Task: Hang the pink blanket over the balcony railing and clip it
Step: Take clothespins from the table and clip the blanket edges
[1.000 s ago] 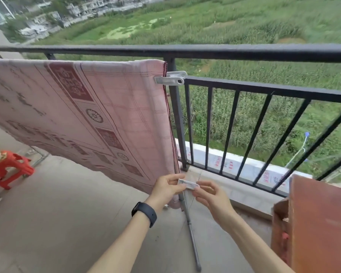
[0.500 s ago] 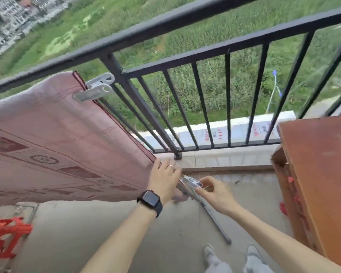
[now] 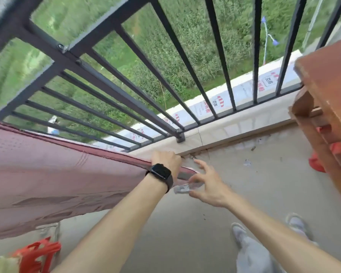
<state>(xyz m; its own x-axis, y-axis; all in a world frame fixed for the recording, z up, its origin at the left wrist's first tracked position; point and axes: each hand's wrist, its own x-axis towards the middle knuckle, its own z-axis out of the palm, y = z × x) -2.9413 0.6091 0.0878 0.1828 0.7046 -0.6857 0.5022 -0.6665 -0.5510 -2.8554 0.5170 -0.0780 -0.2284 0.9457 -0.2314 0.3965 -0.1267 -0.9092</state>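
Concrete floor (image 3: pixel 244 184), wooden table (image 3: pixel 333 85) (green fields (image 3: pixel 242 46) beyond)

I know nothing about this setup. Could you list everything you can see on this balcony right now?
pink blanket: one, pink with dark red edge, left side.
railing: one, black, across the top.
clip: one, pale, in the right hand.
wooden furniture: one, reddish brown, right edge.
stool: one, red, bottom left corner.
watch: one, black, left wrist.
shoes: two, grey, on the floor, bottom right.
left hand: grips the blanket's edge.
right hand: pinches the clip.
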